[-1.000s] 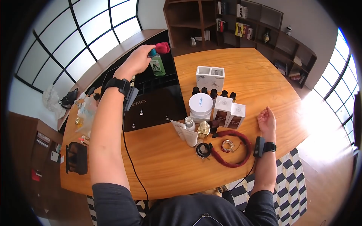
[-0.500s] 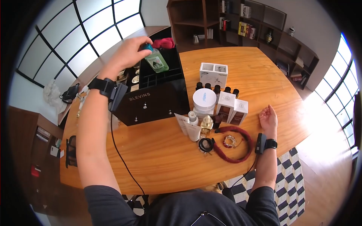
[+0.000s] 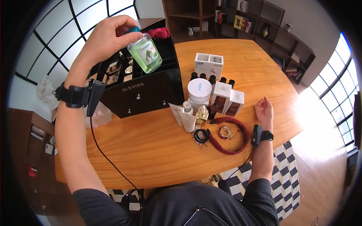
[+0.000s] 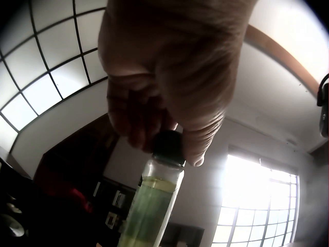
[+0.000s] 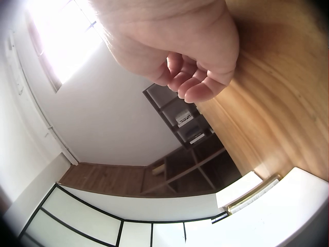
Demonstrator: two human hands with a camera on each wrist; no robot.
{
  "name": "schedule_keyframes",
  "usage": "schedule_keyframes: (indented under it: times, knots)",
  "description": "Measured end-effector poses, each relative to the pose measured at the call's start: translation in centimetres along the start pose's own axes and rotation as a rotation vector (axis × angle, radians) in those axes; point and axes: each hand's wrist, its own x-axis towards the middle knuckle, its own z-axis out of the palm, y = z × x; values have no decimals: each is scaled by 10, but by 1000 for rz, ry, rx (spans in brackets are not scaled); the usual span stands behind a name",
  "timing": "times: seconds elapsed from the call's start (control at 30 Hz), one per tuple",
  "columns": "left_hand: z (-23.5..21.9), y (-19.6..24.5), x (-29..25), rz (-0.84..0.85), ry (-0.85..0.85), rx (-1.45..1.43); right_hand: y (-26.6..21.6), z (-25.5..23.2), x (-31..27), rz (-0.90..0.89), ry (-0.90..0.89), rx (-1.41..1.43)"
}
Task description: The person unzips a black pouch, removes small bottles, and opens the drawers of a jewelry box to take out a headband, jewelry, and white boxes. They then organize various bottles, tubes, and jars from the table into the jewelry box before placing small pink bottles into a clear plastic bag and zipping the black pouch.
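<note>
My left hand (image 3: 105, 40) pinches a hand sanitizer bottle (image 3: 146, 56) by its teal cap, thumb on one side and fingers on the other. Clear green liquid fills most of the bottle, which hangs tilted above the black organizer box (image 3: 132, 98) marked "BLEVINS". In the left wrist view the cap (image 4: 168, 146) sits between thumb and fingers. My right hand (image 3: 265, 110) rests on the wooden table at the right with loosely curled fingers and nothing in them. The right wrist view shows the same relaxed fingers (image 5: 201, 92).
Mid-table stand a white jar (image 3: 199, 88), two white-and-brown boxes (image 3: 221, 92), tubes (image 3: 188, 121), a perfume bottle (image 3: 202, 112), several black-capped bottles and a white two-slot holder (image 3: 208, 64). A dark red headband (image 3: 227, 151) surrounds a bracelet (image 3: 225, 132). Red cloth (image 3: 160, 33) lies on the organizer's far corner.
My left hand has lifted the sanitizer bottle up from the organizer and brought it closer, toward the left. The right hand stays resting on the table.
</note>
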Motion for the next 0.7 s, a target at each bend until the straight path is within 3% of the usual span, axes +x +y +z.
schedule_keyframes:
  times: [0.2,0.3,0.7]
  knots:
    - [2,37,-12,71,-132,-23,0,-3,2,7,-17,12]
    - [7,34,-11,120,-121,-33,0,-2,1,11,-25,20]
    - [21,23,-13,41,-222,-150,1,2,-1,-15,16,-4]
